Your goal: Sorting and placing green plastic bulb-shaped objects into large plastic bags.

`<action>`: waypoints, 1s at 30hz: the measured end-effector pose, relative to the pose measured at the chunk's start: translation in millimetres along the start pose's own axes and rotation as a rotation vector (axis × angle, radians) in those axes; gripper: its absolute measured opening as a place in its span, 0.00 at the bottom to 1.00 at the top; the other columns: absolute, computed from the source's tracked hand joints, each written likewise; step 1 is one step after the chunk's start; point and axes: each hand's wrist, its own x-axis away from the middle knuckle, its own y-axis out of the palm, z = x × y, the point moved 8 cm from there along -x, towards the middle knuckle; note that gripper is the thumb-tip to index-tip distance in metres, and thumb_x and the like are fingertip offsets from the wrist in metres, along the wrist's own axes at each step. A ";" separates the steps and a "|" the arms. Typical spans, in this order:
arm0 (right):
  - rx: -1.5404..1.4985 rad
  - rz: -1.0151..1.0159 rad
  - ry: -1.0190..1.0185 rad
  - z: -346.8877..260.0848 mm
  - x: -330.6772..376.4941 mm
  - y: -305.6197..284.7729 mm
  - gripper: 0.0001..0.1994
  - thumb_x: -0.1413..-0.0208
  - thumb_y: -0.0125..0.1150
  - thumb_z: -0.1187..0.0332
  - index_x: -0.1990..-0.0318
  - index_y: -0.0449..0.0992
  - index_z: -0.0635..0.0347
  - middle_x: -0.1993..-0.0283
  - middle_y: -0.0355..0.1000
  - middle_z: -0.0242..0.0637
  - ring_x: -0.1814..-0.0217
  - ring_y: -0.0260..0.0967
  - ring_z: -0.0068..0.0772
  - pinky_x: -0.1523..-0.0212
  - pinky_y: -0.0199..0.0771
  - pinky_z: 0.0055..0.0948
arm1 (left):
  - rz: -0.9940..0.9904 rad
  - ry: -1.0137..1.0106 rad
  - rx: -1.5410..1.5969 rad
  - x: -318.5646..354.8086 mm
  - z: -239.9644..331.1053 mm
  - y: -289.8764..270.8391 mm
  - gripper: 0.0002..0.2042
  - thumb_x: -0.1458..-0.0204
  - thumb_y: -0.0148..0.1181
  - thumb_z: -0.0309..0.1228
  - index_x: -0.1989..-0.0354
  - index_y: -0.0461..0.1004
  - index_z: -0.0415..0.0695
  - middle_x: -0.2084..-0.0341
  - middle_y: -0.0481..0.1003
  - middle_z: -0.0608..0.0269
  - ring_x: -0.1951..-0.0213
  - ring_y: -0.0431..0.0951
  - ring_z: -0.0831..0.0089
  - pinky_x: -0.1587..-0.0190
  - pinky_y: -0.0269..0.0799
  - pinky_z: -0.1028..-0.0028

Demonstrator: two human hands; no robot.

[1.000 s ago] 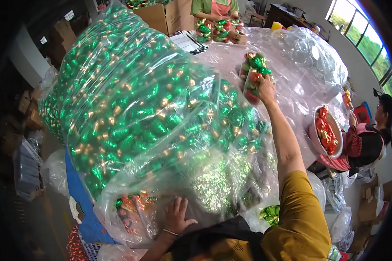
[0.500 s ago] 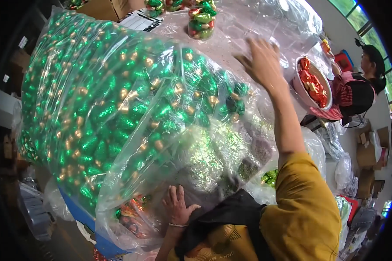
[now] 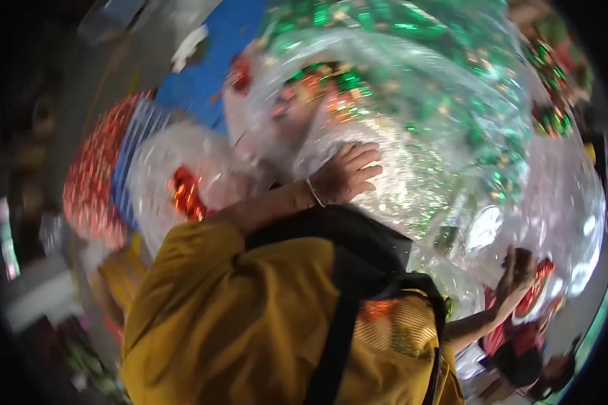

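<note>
My left hand [image 3: 348, 172] lies on a clear plastic bag [image 3: 378, 145] holding glittery pale-green material, its fingers slightly spread and nothing gripped. Beyond it spreads a big clear bag of green and gold foil-wrapped pieces [image 3: 466, 88], smeared by motion. Red and green foil pieces [image 3: 338, 88] show near the bag's near left part. Far to the right, my right hand [image 3: 517, 273] is blurred, close to a white bowl with red foil pieces [image 3: 535, 290]. Whether its fingers hold anything is unclear.
A blue board [image 3: 216, 57] lies at the upper left. Beside it stands a blue slatted crate [image 3: 138, 142] next to a mass of red foil pieces [image 3: 98, 175]. A clear bag with a red foil piece [image 3: 186, 192] sits left of my arm. Another person [image 3: 520, 351] is at the lower right.
My view has swung sharply left, bringing the crate and red pieces into sight. My right arm has come down from its outstretched reach over the table toward the bowl. My left hand stays on the plastic.
</note>
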 end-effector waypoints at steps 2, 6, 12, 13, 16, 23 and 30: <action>-0.019 -0.181 -0.128 -47.7 16.5 66.7 0.06 0.46 0.58 0.71 0.69 0.72 0.66 0.76 0.70 0.36 0.75 0.64 0.25 0.72 0.62 0.23 | 0.150 0.065 0.038 47.0 7.4 -43.1 0.12 0.60 0.66 0.32 0.66 0.73 0.44 0.58 0.71 0.59 0.50 0.69 0.61 0.51 0.64 0.61; 0.082 -0.350 -0.295 -86.9 31.7 139.4 0.07 0.46 0.59 0.70 0.67 0.72 0.65 0.73 0.72 0.41 0.74 0.68 0.33 0.72 0.66 0.29 | 0.236 -0.162 -0.063 154.8 -26.4 -94.7 0.06 0.54 0.61 0.29 0.69 0.73 0.41 0.66 0.73 0.57 0.55 0.73 0.58 0.55 0.68 0.63; 0.099 -0.115 -0.600 -150.3 39.5 148.5 0.10 0.46 0.60 0.70 0.58 0.72 0.65 0.64 0.74 0.46 0.63 0.71 0.44 0.64 0.70 0.36 | 0.334 -1.148 -0.086 425.6 -126.6 -135.7 0.08 0.49 0.52 0.27 0.66 0.74 0.36 0.67 0.74 0.50 0.59 0.74 0.50 0.56 0.69 0.63; 0.180 -0.161 -0.592 -150.6 40.1 152.3 0.12 0.47 0.60 0.70 0.56 0.72 0.64 0.62 0.73 0.46 0.60 0.71 0.43 0.61 0.69 0.36 | 0.220 -1.363 -0.210 462.3 -142.0 -134.7 0.08 0.51 0.53 0.26 0.63 0.74 0.40 0.64 0.74 0.50 0.59 0.73 0.50 0.57 0.69 0.63; 0.366 -0.239 -0.582 -152.8 40.5 157.1 0.16 0.47 0.61 0.69 0.51 0.70 0.63 0.57 0.72 0.45 0.55 0.70 0.41 0.54 0.67 0.36 | 0.066 -1.372 -0.451 504.0 -187.0 -114.6 0.12 0.52 0.53 0.26 0.57 0.73 0.45 0.57 0.72 0.51 0.55 0.71 0.52 0.55 0.69 0.62; 0.473 -0.170 -0.616 -139.4 37.8 166.6 0.19 0.51 0.65 0.68 0.52 0.71 0.61 0.58 0.73 0.44 0.54 0.69 0.44 0.52 0.67 0.36 | -0.714 -1.072 -0.598 446.4 -267.8 -51.0 0.21 0.52 0.53 0.32 0.46 0.67 0.55 0.46 0.65 0.59 0.43 0.64 0.63 0.50 0.67 0.60; 0.320 -0.278 -0.401 -136.9 30.4 169.7 0.15 0.51 0.63 0.69 0.55 0.72 0.61 0.66 0.74 0.43 0.58 0.70 0.44 0.51 0.65 0.38 | -0.966 -0.716 -0.735 530.9 -296.0 -28.8 0.14 0.45 0.44 0.40 0.65 0.74 0.47 0.73 0.75 0.57 0.65 0.76 0.61 0.60 0.72 0.65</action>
